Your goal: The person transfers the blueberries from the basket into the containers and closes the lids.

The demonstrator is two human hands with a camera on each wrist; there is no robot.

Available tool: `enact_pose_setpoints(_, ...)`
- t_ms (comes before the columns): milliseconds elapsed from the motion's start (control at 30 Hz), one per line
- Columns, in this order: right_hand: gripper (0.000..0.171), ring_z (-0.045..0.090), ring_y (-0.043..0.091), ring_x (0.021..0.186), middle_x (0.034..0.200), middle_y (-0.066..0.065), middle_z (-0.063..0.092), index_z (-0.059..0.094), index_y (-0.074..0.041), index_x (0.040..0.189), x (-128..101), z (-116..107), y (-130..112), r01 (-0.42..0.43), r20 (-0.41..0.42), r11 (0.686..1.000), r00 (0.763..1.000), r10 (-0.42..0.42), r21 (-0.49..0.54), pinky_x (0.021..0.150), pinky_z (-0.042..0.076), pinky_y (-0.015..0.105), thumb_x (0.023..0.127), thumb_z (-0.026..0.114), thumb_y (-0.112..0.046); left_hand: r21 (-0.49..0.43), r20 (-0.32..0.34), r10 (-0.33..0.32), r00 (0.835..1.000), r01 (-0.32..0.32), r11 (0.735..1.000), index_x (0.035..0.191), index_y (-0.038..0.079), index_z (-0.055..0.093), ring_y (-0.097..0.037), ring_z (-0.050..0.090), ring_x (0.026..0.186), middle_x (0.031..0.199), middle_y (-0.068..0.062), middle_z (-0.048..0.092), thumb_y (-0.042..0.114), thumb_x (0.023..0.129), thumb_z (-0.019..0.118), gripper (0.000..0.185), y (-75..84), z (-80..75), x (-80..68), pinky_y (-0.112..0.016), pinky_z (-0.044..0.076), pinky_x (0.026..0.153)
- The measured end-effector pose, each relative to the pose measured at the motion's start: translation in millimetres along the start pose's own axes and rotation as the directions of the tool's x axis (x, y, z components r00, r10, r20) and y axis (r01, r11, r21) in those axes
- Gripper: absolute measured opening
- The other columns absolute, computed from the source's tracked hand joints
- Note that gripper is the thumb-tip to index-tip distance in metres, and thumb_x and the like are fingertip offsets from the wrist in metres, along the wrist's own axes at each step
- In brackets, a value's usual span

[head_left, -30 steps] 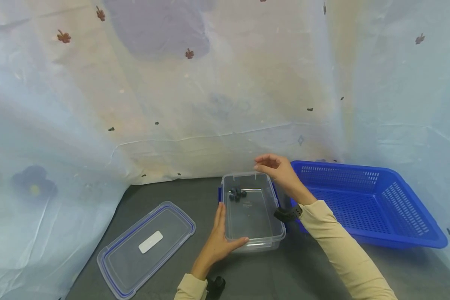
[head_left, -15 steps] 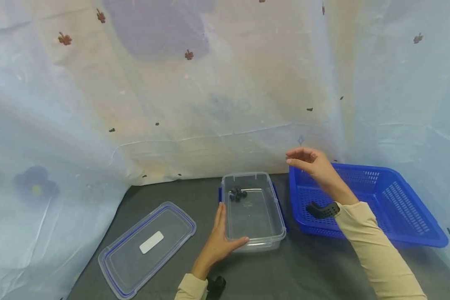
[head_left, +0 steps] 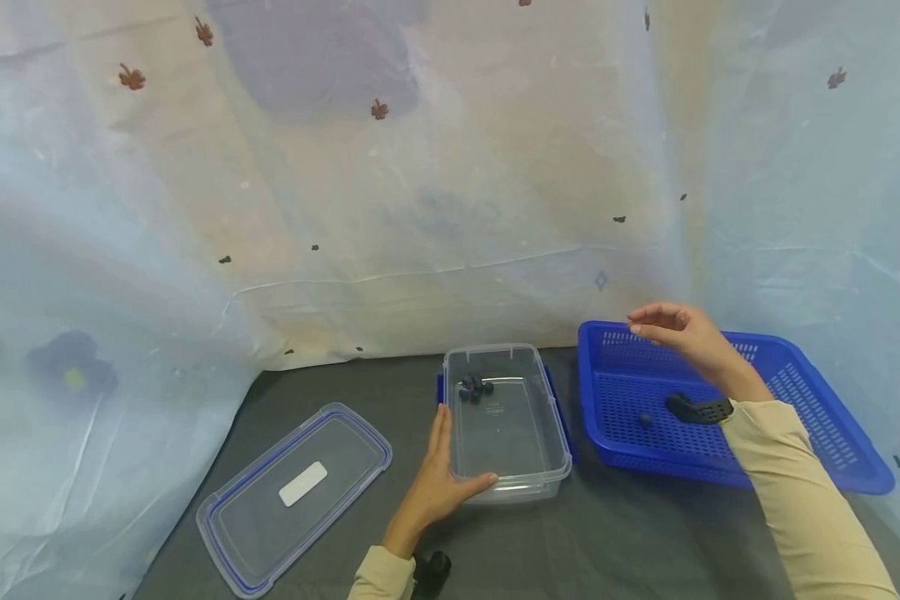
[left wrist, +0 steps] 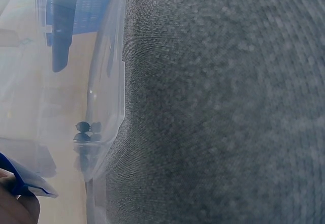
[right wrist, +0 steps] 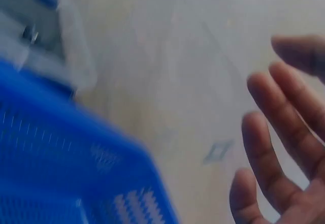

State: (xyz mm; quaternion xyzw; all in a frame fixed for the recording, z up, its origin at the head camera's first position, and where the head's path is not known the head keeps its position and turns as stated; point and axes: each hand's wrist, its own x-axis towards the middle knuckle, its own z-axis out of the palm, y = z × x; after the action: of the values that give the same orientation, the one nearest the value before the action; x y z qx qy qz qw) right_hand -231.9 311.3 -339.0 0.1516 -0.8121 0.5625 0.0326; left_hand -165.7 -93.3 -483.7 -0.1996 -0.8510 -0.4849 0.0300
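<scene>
A clear plastic box (head_left: 506, 425) stands on the dark mat, with a few small dark round pieces (head_left: 475, 388) at its far end; the left wrist view shows these dark pieces (left wrist: 86, 131) through the box wall (left wrist: 109, 82). My left hand (head_left: 438, 479) rests against the box's near left corner, fingers straight along the side and thumb on the front. My right hand (head_left: 675, 329) hovers over the blue basket (head_left: 727, 400) with loose fingers (right wrist: 274, 132) holding nothing. One small dark piece (head_left: 645, 419) lies on the basket floor.
The box's clear lid (head_left: 292, 492) with blue rim and white label lies flat on the mat at the left. A pale floral sheet (head_left: 420, 183) hangs close behind and at both sides. The basket's blue rim (right wrist: 61, 148) fills the lower left of the right wrist view.
My right hand has swung from above the clear box's far right corner rightward to over the blue basket. The left hand and box have stayed put.
</scene>
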Motion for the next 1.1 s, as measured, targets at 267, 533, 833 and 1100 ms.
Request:
enact_pose_setpoints(267,0.037,0.060,0.020,0.106,0.118,0.012,0.064,0.061,-0.001,0.122,0.9,-8.4,42.0,-0.092,0.104,0.975,0.988,0.115,-0.202,0.087,0.049,0.039,0.097,0.062,-0.028,-0.002,0.003,-0.007,1.000,0.007,1.000,0.157,0.011,0.001,-0.040,0.010,0.142,0.162,-0.009,-0.006,0.053,0.075,0.078,0.120,0.2,0.1,-0.1,-0.063,0.022,0.106)
enact_pose_setpoints(533,0.039,0.055,0.039,0.114,0.118,0.021,0.063,0.059,0.007,0.122,-3.8,-12.5,84.2,-0.189,0.211,0.953,0.948,0.240,-0.238,0.092,0.043,0.059,0.097,0.061,-0.023,0.000,0.007,-0.007,1.000,0.007,1.000,0.157,0.011,0.000,-0.039,0.009,0.142,0.161,-0.010,-0.007,0.052,0.076,0.078,0.120,1.0,-0.7,-1.1,-0.064,0.023,0.105)
enact_pose_setpoints(833,0.033,0.060,0.020,0.097,0.110,0.019,0.066,0.060,0.011,0.117,-5.6,-15.6,105.5,-0.210,0.306,0.951,0.912,0.273,-0.225,0.074,0.045,0.036,0.095,0.063,-0.014,0.002,0.006,-0.006,1.000,0.006,1.000,0.157,0.011,0.001,-0.038,0.008,0.143,0.161,-0.010,-0.006,0.053,0.076,0.078,0.119,1.9,-1.2,-0.6,-0.063,0.023,0.105)
enact_pose_setpoints(1100,0.035,0.061,0.014,0.086,0.104,0.017,0.066,0.055,0.017,0.113,-5.7,-10.3,118.6,-0.295,0.436,0.938,0.831,0.346,-0.181,0.066,0.043,0.027,0.088,0.069,-0.004,-0.006,0.005,-0.012,1.000,0.012,1.000,0.157,0.012,0.000,-0.040,0.009,0.142,0.161,-0.009,-0.007,0.052,0.076,0.078,0.119,0.4,-0.6,-0.9,-0.066,0.023,0.103)
